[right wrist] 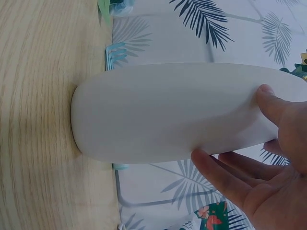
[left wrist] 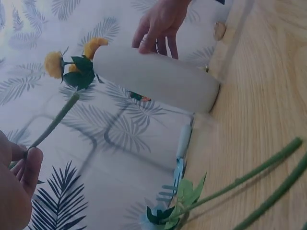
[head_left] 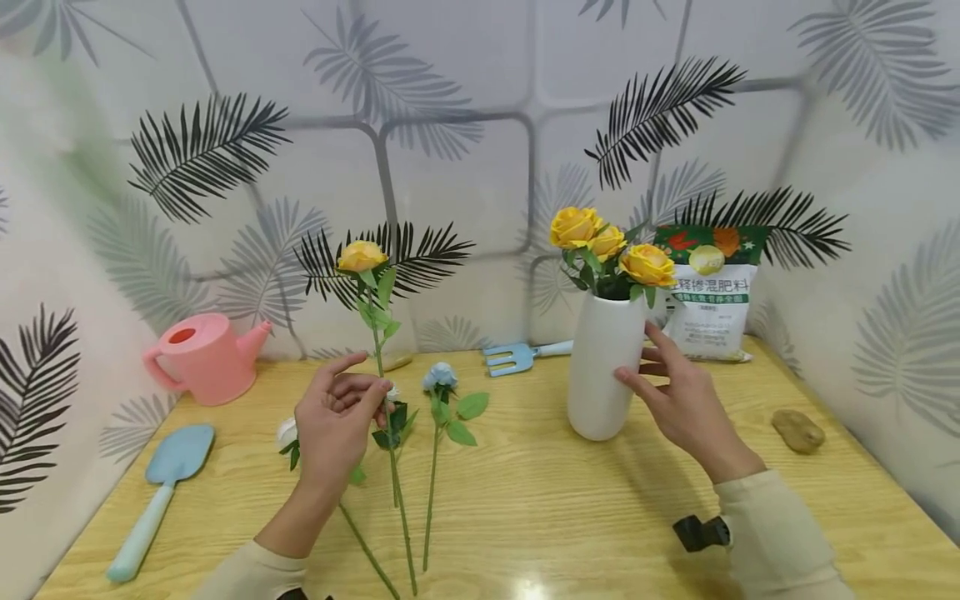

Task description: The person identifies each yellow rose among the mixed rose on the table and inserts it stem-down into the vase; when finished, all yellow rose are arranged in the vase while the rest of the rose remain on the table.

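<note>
My left hand (head_left: 341,408) pinches the green stem of a yellow rose (head_left: 362,256) and holds it upright, bloom at the top. In the left wrist view the stem's lower end (left wrist: 57,117) sticks out past the fingers. On the right, a white vase (head_left: 604,367) stands upright with several yellow roses (head_left: 648,265) in its mouth. My right hand (head_left: 678,400) holds the vase's right side, thumb on the front; its fingers lie partly hidden behind. Under my left hand lie a blue rose (head_left: 440,377) and a white rose (head_left: 287,433), partly covered.
A pink watering can (head_left: 206,358) stands at the back left, with a blue shovel (head_left: 168,479) before it. A blue hand fork (head_left: 517,358) lies behind the vase. A fertilizer bag (head_left: 708,308) leans on the wall, and a brown stone-like lump (head_left: 798,431) sits far right.
</note>
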Demonstrator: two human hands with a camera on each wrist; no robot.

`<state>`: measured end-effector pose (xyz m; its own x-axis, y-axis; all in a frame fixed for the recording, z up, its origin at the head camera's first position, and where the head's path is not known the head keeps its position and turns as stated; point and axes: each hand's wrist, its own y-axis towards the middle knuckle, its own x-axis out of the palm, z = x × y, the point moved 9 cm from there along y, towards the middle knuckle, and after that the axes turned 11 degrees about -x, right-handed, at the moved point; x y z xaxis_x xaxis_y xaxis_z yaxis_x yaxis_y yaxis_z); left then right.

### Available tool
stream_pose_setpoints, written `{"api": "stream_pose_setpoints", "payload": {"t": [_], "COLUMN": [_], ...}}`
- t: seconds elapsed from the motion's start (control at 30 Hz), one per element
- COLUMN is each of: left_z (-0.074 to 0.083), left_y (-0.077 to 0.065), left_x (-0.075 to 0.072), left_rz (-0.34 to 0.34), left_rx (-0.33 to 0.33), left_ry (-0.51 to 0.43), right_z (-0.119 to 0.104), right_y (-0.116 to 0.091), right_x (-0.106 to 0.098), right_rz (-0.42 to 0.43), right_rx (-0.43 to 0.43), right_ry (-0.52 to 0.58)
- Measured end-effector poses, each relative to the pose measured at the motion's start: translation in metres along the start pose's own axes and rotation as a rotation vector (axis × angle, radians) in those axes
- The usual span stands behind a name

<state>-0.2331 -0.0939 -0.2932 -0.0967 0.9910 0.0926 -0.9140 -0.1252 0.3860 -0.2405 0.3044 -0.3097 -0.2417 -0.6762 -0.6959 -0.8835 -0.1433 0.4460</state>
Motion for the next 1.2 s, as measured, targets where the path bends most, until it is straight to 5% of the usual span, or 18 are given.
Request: {"api": "stream_pose_setpoints", "payload": {"t": [0.43, 0.8, 1.2], "left_z": [0.026, 0.053, 0.084], "left_y": [-0.002, 0.0, 0.012], "left_x": [0.069, 0.132, 0.194], "left_rz": [-0.181, -0.304, -0.397], "left_rx": [0.17, 0.205, 0.26], "left_ry": [-0.083, -0.139, -0.076], "right_z": [0.0, 0.001, 0.002], "right_y": [-0.002, 0.001, 0.0], "right_x": [-0.001, 0.001, 0.0], "right_rz": [0.009, 0.012, 0.015], "right_rx": [-0.004, -0.01, -0.012], "right_ry": [0.011, 0.019, 0.032]}}
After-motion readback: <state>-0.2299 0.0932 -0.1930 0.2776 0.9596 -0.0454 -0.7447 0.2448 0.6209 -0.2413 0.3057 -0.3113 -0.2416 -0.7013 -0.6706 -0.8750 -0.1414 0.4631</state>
